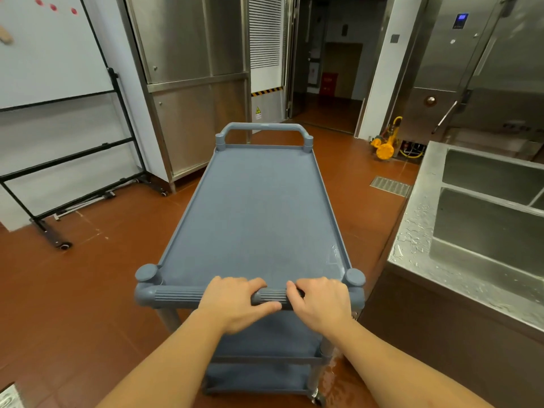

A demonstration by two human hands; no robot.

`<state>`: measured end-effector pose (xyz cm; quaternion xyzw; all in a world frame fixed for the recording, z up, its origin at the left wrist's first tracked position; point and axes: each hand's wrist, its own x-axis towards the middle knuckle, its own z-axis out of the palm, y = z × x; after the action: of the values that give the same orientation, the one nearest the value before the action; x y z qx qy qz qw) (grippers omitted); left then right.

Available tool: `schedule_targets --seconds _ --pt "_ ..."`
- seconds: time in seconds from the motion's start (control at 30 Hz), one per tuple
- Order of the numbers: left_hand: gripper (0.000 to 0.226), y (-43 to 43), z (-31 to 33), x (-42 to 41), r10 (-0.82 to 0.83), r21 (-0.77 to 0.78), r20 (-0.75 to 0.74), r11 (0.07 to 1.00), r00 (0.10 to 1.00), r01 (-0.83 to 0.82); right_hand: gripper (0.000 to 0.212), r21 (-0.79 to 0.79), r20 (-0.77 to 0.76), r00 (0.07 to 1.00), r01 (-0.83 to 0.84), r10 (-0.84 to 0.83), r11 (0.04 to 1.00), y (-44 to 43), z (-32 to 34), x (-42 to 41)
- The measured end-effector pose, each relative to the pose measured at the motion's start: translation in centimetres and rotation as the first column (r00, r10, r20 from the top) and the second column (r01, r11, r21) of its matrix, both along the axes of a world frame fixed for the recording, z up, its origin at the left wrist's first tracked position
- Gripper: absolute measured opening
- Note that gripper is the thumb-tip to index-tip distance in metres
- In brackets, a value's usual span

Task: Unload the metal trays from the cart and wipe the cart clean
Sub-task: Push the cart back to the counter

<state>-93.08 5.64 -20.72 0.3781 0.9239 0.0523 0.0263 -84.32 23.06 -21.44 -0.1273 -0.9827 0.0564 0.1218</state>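
One grey-blue plastic three-shelf cart, standing lengthwise mid-view on a red-brown tiled floor, just beside a stainless-steel double-basin sink unit on the right.

Top shelf: flat, with a raised rim. Small wet, glossy patch by the near right corner. Two lower shelves, partly seen beneath the forearms.

Ribbed grey-blue push handle across the near end of the cart. Matching smooth looped handle at the far end.

Left hand: wrapped round the ribbed push handle left of centre, fingers curled over the top, thumb lying along the near side and pointing right.

Right hand: wrapped round the same handle right of centre, fingers curled over its far side. Short stretch of ribbed handle showing between the two hands. Forearms bare.

Surroundings:
- Sink unit rim beaded with water drops.
- White board on a black wheeled stand at far left.
- Tall stainless-steel cabinets behind it, left of the cart's far end.
- Open, dim doorway beyond the far handle.
- Yellow pipe valve low against the far right wall.
- Slotted metal floor drain grate between the valve and the sink unit.
- Steel door with a small blue-lit panel at upper right.
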Motion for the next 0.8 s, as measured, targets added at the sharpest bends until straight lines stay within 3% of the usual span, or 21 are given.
schedule_targets --seconds 0.27,0.47,0.8 --pt "0.084 -2.7 -1.6 3.4 0.021 0.022 -0.165 1.0 0.986 -0.018 0.055 0.03 -0.009 0.985 -0.17 0.17 0.985 -1.5 -0.1 3.2" --pt "0.091 -4.0 -1.6 7.6 0.089 0.038 -0.181 0.996 0.979 -0.083 0.052 0.025 0.018 0.945 -0.326 0.325 0.945 -1.8 0.1 6.9" --pt "0.075 -3.6 -1.4 19.0 0.203 0.011 -0.179 0.979 0.963 -0.204 0.05 0.051 -0.001 0.887 -0.461 0.461 0.886 -0.5 -0.1 15.8"
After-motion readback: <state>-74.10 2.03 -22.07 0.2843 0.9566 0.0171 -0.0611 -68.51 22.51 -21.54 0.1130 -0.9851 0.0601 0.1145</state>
